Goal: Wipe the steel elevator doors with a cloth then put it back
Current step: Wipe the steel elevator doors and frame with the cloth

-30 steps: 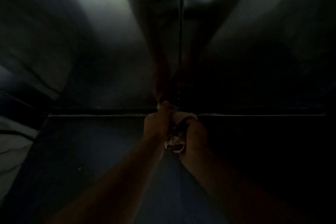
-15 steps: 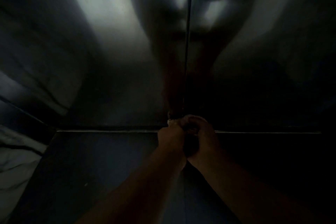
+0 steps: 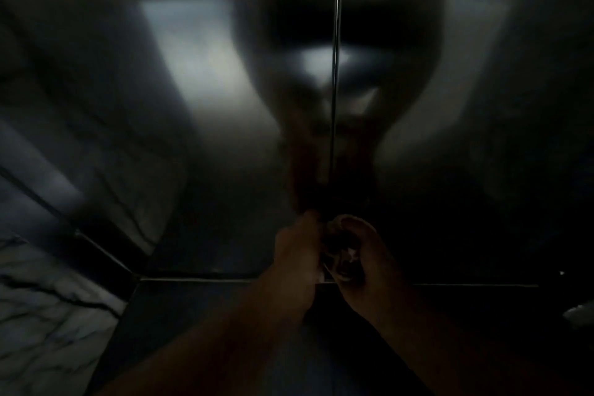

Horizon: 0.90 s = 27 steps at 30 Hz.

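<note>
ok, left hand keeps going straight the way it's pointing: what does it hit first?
Most likely the steel elevator doors, low down beside the centre seam. The left hand points forward at them, gripping the cloth with the right hand. The picture is dark, so depth is uncertain.

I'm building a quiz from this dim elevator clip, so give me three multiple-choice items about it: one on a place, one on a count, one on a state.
1. Where is the cloth?
A. between the two hands, low at the door seam
B. on the floor
C. high up on the left door panel

2. How many hands grip the cloth?
A. none
B. one
C. two

3. How do the elevator doors stand?
A. wide open
B. closed
C. half open

Key: 1 A, it is bunched between the left hand and the right hand; 2 C, both curl round it; 3 B, the panels meet at one thin seam.
</note>
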Available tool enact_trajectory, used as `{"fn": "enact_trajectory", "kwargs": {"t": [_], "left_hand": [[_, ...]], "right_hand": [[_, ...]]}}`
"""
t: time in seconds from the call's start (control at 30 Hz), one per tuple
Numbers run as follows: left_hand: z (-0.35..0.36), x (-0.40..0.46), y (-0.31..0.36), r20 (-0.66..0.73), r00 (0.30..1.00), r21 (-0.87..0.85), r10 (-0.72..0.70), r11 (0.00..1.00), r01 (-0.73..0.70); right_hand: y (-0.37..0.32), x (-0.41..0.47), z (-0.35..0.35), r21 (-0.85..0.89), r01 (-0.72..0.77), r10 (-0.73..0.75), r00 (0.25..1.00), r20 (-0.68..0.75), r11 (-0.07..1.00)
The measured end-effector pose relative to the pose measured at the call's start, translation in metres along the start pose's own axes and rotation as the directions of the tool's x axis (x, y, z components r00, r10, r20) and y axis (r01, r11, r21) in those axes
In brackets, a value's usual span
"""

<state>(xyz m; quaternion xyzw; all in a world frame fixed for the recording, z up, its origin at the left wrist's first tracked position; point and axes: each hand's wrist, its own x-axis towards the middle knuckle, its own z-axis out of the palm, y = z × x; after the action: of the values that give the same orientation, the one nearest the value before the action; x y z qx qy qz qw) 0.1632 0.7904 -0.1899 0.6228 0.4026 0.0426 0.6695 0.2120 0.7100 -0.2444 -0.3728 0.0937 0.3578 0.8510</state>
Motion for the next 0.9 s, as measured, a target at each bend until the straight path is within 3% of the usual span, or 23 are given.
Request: {"fn": "enact_trajectory", "kwargs": {"t": [0.03, 0.1, 0.17, 0.47, 0.57, 0.7, 0.83, 0.9], "left_hand": [[-0.007, 0.006, 0.009, -0.055, 0.998, -0.041, -0.018, 0.999, 0.015], [-0.028, 0.007, 0.036, -0.167, 0.986, 0.129, 0.002, 0.991, 0.020], [-0.055, 0.003, 0.059, -0.237, 0.970, 0.260, 0.059, 0.966, 0.005], [-0.132, -0.060, 0.172, -0.301, 0.885, 0.424, 0.355, 0.881, -0.210], [-0.144, -0.088, 0.224, -0.354, 0.756, 0.499, 0.551, 0.795, -0.345], [-0.146, -0.131, 0.294, -0.333, 0.535, 0.683, 0.776, 0.590, -0.431], [-0.144, -0.174, 0.367, -0.262, 0.443, 0.770, 0.858, 0.462, -0.439], [-0.144, -0.189, 0.394, -0.239, 0.431, 0.776, 0.870, 0.438, -0.454]], "right_hand": [[-0.008, -0.002, 0.004, -0.016, 0.003, -0.003, 1.000, 0.006, 1.000], [-0.025, -0.015, 0.019, -0.034, 0.037, -0.038, 0.998, -0.041, 0.999], [-0.036, -0.020, 0.033, 0.040, 0.045, -0.048, 0.995, 0.090, 0.998], [-0.116, -0.077, 0.141, 0.128, 0.080, -0.111, 0.960, 0.258, 0.989], [-0.147, -0.099, 0.179, 0.171, 0.100, -0.150, 0.938, 0.312, 0.980], [-0.186, -0.131, 0.233, 0.176, 0.142, -0.197, 0.916, 0.350, 0.974], [-0.233, -0.164, 0.294, 0.194, 0.136, -0.198, 0.915, 0.353, 0.972], [-0.253, -0.180, 0.320, 0.203, 0.136, -0.204, 0.907, 0.368, 0.970]]}}
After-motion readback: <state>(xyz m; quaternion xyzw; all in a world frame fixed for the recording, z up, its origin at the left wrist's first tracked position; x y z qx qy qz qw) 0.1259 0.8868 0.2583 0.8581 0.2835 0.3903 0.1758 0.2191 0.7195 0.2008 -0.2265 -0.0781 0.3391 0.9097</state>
